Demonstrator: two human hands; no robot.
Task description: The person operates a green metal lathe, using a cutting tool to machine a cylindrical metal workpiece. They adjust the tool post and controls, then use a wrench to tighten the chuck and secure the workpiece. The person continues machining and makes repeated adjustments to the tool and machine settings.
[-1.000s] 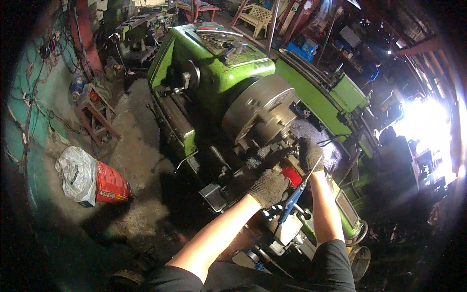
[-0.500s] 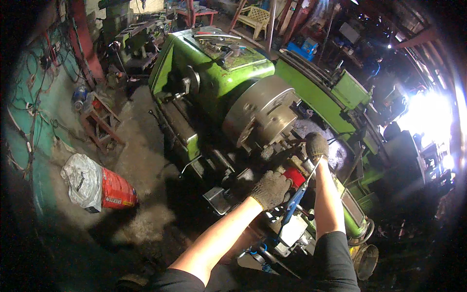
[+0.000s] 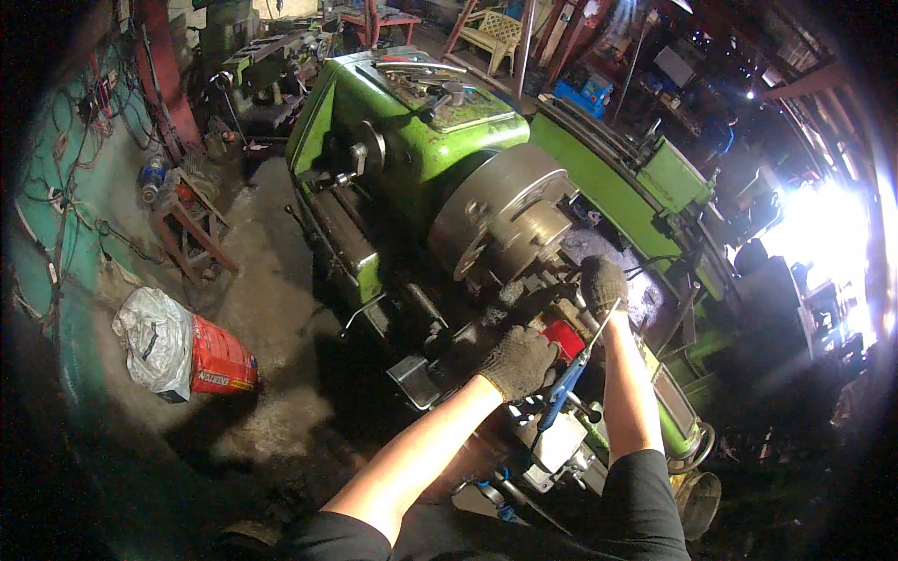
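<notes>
A large metal chuck [image 3: 468,210] on the green lathe [image 3: 449,140] has a shiny round workpiece [image 3: 543,229] in its jaws. In front of it, my gloved left hand [image 3: 519,365] has its fingers curled beside a bright red part [image 3: 564,339]; what they grip is hidden. My gloved right hand [image 3: 604,283] is closed near the tool post, to the right of the workpiece, and the glove covers whatever is in it. Between my forearms lies a blue-handled tool [image 3: 559,397] with a thin shiny rod, its tip by my right wrist.
A red bucket [image 3: 223,358] with a whitish plastic sack [image 3: 157,341] stands on the floor at left. A red metal stand [image 3: 195,229] is near the green wall. Loose tools [image 3: 449,93] lie on the lathe's headstock. Strong light enters at right.
My right hand has shifted slightly left and toward me. My left hand stays beside the red part, and the whole view has moved only a little.
</notes>
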